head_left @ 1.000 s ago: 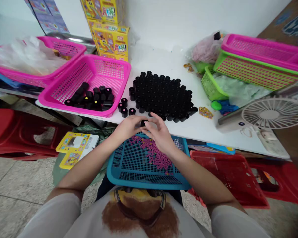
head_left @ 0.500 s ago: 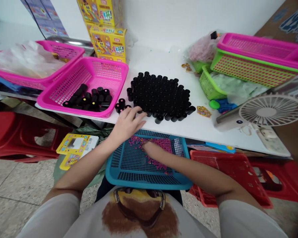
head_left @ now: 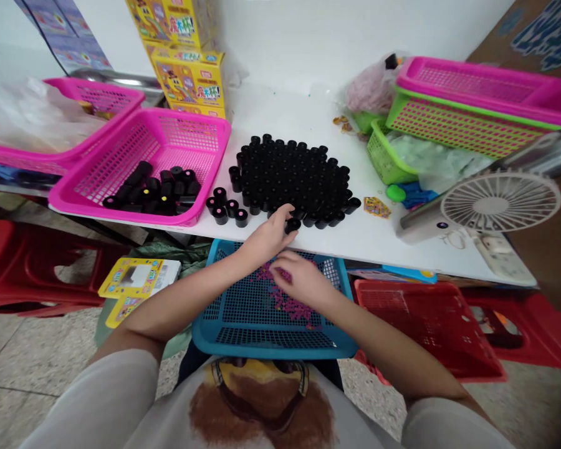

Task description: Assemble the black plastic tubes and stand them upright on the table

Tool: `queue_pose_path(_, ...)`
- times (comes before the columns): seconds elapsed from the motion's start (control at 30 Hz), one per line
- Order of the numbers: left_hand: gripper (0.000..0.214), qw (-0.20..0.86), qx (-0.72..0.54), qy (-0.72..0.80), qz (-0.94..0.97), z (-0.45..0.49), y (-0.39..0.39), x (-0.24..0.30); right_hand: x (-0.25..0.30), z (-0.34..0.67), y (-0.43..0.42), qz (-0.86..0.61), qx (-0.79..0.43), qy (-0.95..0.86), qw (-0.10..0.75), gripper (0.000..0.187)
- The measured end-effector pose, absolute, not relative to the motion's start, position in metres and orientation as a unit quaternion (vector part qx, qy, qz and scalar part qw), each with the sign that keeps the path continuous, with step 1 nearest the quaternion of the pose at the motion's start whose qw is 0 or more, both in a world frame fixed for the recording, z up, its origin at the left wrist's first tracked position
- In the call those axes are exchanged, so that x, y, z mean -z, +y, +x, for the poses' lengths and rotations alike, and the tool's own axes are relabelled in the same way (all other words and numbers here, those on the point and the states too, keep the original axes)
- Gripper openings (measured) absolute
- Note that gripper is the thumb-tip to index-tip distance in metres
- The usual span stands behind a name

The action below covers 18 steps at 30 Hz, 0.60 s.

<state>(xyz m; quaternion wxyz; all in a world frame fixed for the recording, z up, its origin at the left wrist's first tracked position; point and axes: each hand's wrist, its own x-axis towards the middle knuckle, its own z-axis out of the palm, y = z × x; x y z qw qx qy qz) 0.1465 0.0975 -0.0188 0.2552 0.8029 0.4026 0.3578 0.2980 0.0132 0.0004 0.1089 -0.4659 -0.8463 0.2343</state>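
At the front edge of the black cylinder cluster (head_left: pixel 290 174), my left hand (head_left: pixel 267 237) has its fingers closed round one small black cylinder (head_left: pixel 292 225). My right hand (head_left: pixel 302 277) is raised over the blue basket (head_left: pixel 243 346) on my lap, fingertips pinched together; whatever they hold is too small or hidden to make out. Small pink and purple pieces (head_left: pixel 292 305) lie in that basket beneath it. To the left of my left hand, several black cylinders with pink dots on top (head_left: pixel 220 215) stand apart on the white table (head_left: pixel 378 249).
A pink basket (head_left: pixel 177 218) at left holds black cylinders, some with yellow dots. Yellow boxes (head_left: pixel 189 81) are stacked behind. On the right stand a fan (head_left: pixel 495 206), green baskets (head_left: pixel 388 153) and a pink lid-like basket (head_left: pixel 486 93). A red crate (head_left: pixel 430 318) sits low right.
My left hand has moved right from the dotted cylinders to a cylinder at the cluster's front. My right hand has risen out of the pink pieces, its fingers pinched.
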Motion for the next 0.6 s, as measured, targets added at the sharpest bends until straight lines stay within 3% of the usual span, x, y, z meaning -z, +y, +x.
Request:
queue_pose_path(0.1,0.062,0.292,-0.365,0.369,0.803,0.134,0.097,0.021,-0.015,0.322,0.030,-0.505,-0.187,-0.786,0.303,0.021)
queue_pose_path(0.17,0.064,0.312,-0.376,0.352,0.798,0.128,0.097,0.022,-0.017,0.331,0.044,-0.501,-0.157,-0.760,0.383,0.020)
queue_pose_path(0.33,0.062,0.337,-0.388,0.347,0.784,0.126,0.095,0.022,-0.013,0.329,0.068,-0.508,-0.152,-0.769,0.358,0.017)
queue_pose_path(0.6,0.061,0.338,-0.380,0.359,0.782,0.123,0.093,0.019,-0.025,0.319,0.076,-0.599,-0.321,-0.648,0.344,0.006)
